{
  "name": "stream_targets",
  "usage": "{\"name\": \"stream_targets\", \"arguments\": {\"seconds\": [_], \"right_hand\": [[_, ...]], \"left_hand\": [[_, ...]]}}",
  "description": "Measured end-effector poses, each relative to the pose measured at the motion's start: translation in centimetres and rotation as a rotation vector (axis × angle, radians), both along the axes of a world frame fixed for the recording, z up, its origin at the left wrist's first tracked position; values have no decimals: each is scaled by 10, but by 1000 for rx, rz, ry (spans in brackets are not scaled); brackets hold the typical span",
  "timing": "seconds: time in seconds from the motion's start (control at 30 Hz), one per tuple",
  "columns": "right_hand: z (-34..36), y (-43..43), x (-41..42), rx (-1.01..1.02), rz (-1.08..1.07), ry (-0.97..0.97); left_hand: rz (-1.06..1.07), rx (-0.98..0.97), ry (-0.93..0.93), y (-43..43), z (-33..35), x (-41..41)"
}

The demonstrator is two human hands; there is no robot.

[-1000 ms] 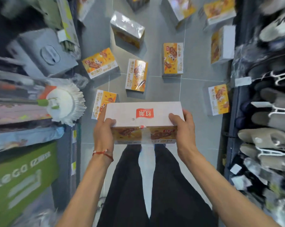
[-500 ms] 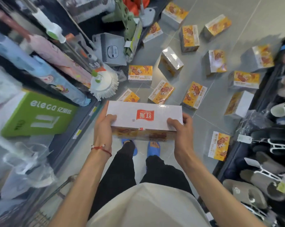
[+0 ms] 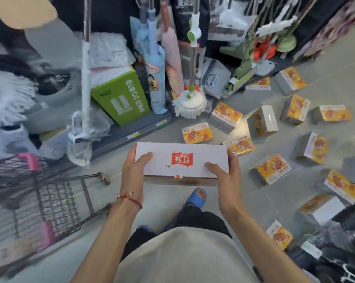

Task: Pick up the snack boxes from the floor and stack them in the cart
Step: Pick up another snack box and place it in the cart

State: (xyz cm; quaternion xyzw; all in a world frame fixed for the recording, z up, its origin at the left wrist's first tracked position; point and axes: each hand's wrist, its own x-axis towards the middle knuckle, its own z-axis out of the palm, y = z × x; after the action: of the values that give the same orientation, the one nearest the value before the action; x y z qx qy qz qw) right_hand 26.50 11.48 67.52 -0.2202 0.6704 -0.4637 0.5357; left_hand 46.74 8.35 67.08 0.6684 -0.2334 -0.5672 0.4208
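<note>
Left hand (image 3: 132, 173) and right hand (image 3: 227, 180) grip one snack box (image 3: 195, 153) (one cart (image 3: 56, 199) nearby).

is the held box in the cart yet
Out: left hand and right hand hold the snack box over floor, beside the cart.

View has swung left since 1.0 s ago. Wire cart (image 3: 56, 193) now fills 8 o'clock; only a corner showed 0.5 s ago. Mop head (image 3: 189, 107) went from 9 to 12 o'clock, green carton (image 3: 121, 99) from 8 to 11. Loose snack boxes (image 3: 272, 170) shifted from 12 to between 1 and 4 o'clock. Held snack box (image 3: 180, 160) shows less of its printed near side. One blue slipper (image 3: 195, 198) shows at 6 o'clock, against two before.
</note>
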Motion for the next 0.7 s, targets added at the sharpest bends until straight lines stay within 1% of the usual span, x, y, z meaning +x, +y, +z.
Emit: {"name": "stream_targets", "arguments": {"seconds": [0.13,0.47,0.63,0.7], "right_hand": [[6,18,67,-35,195,12],[15,73,253,-43,476,-44],[18,86,328,-63,650,-50],[16,85,345,-59,707,-64]], "left_hand": [[134,-30,-21,50,5,71],[462,-66,-67,176,20,241],[679,-63,-103,221,30,297],[719,-39,-121,228,32,310]]}}
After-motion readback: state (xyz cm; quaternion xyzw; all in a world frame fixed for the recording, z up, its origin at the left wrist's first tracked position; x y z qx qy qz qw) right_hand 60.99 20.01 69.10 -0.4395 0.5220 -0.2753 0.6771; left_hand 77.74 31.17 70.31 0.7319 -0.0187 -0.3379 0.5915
